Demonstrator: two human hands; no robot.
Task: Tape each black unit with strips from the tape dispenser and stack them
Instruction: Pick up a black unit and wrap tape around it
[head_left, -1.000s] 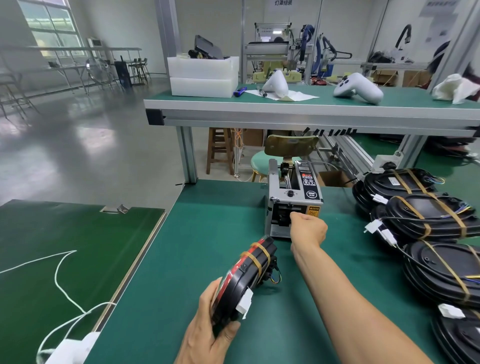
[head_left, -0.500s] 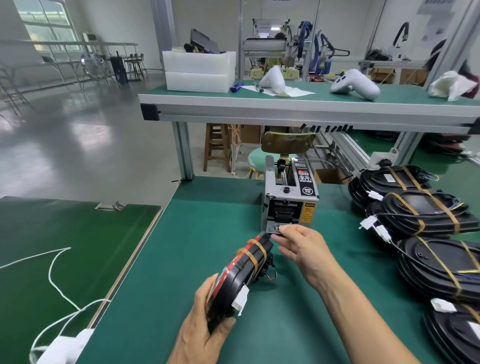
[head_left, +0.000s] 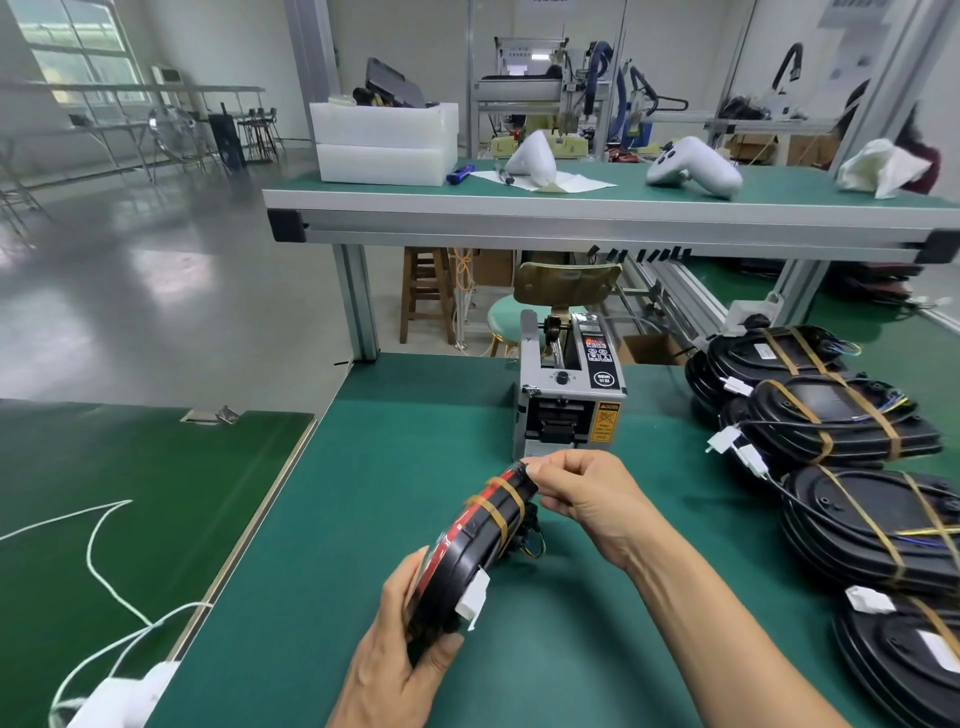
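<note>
My left hand (head_left: 395, 660) grips the near end of a black unit (head_left: 475, 540), held on edge above the green mat. The unit has a red rim, two tan tape bands near its far end and a white connector on its side. My right hand (head_left: 587, 499) pinches at the unit's far top edge, where a tape strip is too small to make out. The grey tape dispenser (head_left: 569, 400) stands just behind the hands. Taped black units (head_left: 841, 415) lie stacked at the right.
More black units (head_left: 878, 525) with wires and white plugs fill the right edge of the mat. A raised shelf (head_left: 597, 218) carries white foam boxes and white controllers. A white cord (head_left: 104, 571) lies on the lower green table to the left.
My right hand has drawn back from the dispenser's outlet to the far end of the unit. My left hand has kept hold of the unit, which has lifted slightly.
</note>
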